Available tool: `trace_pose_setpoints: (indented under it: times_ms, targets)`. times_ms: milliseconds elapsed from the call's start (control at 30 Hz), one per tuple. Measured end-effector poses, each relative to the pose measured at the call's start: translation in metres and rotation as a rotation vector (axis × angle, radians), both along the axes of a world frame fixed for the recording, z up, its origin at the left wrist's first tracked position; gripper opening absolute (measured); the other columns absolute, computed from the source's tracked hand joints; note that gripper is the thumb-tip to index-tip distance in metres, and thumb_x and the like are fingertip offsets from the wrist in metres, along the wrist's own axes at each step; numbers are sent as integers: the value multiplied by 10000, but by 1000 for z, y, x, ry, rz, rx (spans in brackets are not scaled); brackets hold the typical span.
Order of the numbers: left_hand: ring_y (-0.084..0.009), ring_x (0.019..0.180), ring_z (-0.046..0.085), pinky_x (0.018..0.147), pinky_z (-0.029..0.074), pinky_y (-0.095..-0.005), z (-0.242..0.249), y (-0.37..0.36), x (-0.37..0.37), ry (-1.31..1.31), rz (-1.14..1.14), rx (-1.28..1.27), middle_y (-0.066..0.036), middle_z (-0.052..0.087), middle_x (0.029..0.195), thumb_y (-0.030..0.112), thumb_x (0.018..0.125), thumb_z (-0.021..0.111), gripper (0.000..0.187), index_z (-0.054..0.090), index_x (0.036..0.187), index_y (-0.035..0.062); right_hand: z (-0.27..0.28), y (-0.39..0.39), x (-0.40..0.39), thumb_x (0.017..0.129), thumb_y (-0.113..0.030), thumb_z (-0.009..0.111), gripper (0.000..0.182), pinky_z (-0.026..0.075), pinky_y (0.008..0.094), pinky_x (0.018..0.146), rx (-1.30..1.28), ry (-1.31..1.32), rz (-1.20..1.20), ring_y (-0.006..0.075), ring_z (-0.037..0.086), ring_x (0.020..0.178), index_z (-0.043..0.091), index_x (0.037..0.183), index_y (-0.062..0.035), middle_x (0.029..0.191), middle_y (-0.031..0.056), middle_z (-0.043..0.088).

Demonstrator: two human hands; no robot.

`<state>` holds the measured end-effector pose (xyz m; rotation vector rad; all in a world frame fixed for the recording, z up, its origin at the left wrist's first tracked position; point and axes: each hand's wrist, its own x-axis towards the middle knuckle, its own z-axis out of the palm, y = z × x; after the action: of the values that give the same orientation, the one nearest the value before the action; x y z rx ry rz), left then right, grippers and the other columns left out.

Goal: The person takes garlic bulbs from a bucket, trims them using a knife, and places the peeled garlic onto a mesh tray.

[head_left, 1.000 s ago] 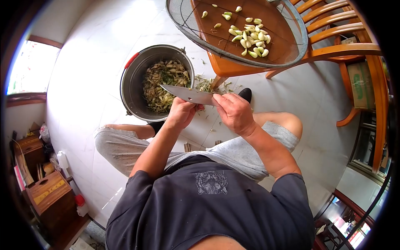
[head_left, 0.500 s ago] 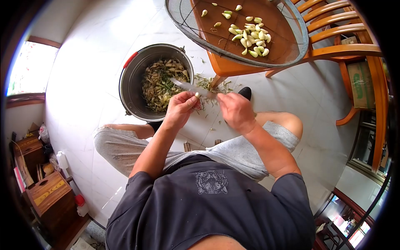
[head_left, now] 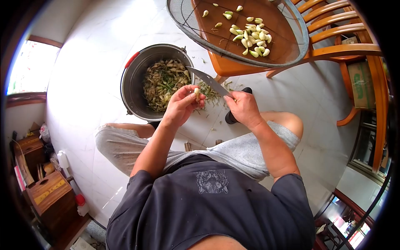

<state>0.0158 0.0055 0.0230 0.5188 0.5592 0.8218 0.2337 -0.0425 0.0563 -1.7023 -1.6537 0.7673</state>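
From my head view, the chair point(head_left: 350, 51) carries a wide mesh tray point(head_left: 306, 43) with pale bulbs point(head_left: 256, 36) heaped on it; left of that, I see a metal bucket point(head_left: 134, 85) of brownish bulbs point(head_left: 164, 85). The knife point(head_left: 210, 81) has a broad grey blade, slanting forward and left, its tip by the bucket's rim as I look down. I have the right hand point(head_left: 243, 109) wrapped closed round its handle. The small bulb point(head_left: 196, 90), white at its far end, yellower below, lies lengthwise fore and aft just beside the bucket, pinched between left hand point(head_left: 182, 106) thumb and fingers
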Motion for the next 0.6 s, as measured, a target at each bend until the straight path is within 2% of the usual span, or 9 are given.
trace_pose_setpoints:
  times_ms: [100, 167, 300, 400, 500, 600]
  targets:
    - [-167, 833, 604, 755, 487, -299, -4, 3, 0, -28, 47, -19, -116, 629, 914, 61, 882, 591, 253, 497, 1114, 29, 7, -1, -2, 827, -141, 615, 164, 430, 326, 539, -7, 36, -6, 225, 524, 516, 651, 864, 15, 609, 164, 551]
    - [-168, 833, 605, 752, 484, -287, -26, 9, -2, 75, 146, 22, -121, 630, 921, 39, 869, 601, 236, 503, 1083, 26, 8, -2, -3, 831, -135, 614, 160, 425, 317, 539, 8, 67, -8, 207, 511, 520, 652, 868, 16, 606, 152, 548]
    - [-177, 844, 614, 745, 484, -269, -19, 12, -1, 159, 216, -33, -119, 630, 912, 7, 855, 605, 177, 509, 1002, 29, 12, -3, -6, 837, -135, 615, 161, 420, 309, 544, 63, 115, -9, 198, 502, 537, 650, 866, 19, 616, 133, 553]
    - [-192, 844, 627, 747, 503, -283, -15, 10, 1, 167, 261, -127, -116, 627, 903, -5, 854, 601, 137, 509, 949, 32, 19, -3, -8, 814, -129, 617, 145, 468, 372, 614, 20, 102, -2, 325, 599, 666, 660, 884, -10, 730, 168, 611]
    - [-203, 832, 636, 758, 528, -308, -21, 10, 1, 142, 295, -128, -117, 622, 893, -11, 853, 599, 113, 515, 914, 33, 19, -3, -10, 810, -117, 620, 143, 469, 368, 614, 50, 123, 15, 318, 601, 676, 658, 895, -9, 745, 163, 617]
    - [-211, 809, 640, 758, 546, -316, -23, 9, 5, 82, 354, -236, -123, 625, 885, -10, 856, 596, 95, 510, 872, 27, 11, -3, -11, 806, -115, 622, 140, 473, 372, 623, 57, 135, 29, 320, 602, 687, 660, 892, -11, 757, 159, 623]
